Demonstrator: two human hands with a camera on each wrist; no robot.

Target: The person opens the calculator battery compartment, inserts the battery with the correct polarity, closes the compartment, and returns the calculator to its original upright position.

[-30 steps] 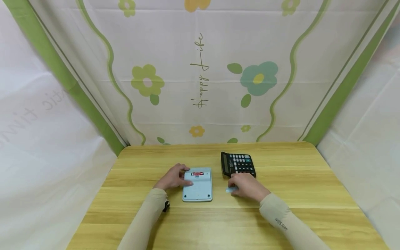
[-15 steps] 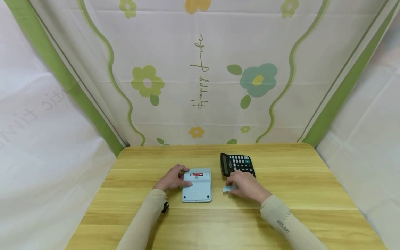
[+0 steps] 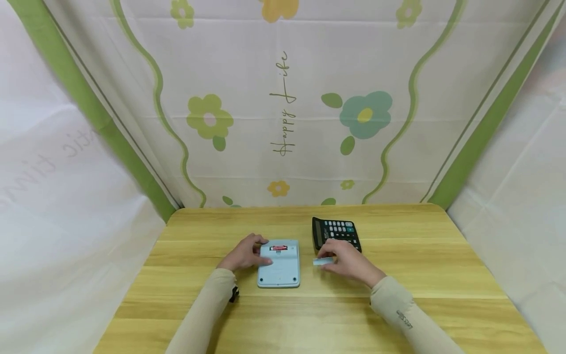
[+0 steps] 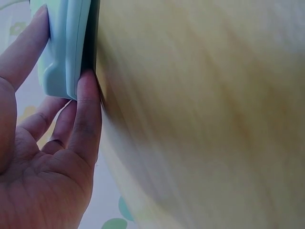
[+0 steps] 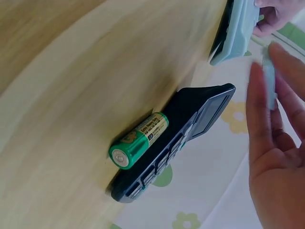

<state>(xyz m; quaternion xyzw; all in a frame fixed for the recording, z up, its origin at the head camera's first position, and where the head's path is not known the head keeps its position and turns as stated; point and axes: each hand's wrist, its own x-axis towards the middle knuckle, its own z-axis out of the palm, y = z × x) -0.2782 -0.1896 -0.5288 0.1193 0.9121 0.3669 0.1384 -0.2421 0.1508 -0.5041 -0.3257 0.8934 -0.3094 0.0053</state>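
A light blue calculator (image 3: 278,272) lies back side up on the table, a red battery (image 3: 278,248) showing in its uncovered battery slot. My left hand (image 3: 243,253) grips its left edge. In the left wrist view the thumb lies on the calculator's back (image 4: 56,57), with fingertips tucked at its underside. To the right, my right hand (image 3: 348,262) pinches a small light blue battery cover (image 3: 318,262) between thumb and fingers. The right wrist view shows that cover (image 5: 269,81) edge-on, partly hidden by the fingers.
Just beyond my right hand stands a black calculator (image 3: 339,229), keys up. Beside it in the right wrist view lies a green battery (image 5: 138,141), hidden from the head view. A flowered curtain (image 3: 247,162) hangs behind the wooden table (image 3: 203,221).
My right hand has shifted slightly left and the battery cover has turned in its fingers, with more of it showing. The left hand and light blue calculator have stayed in place.
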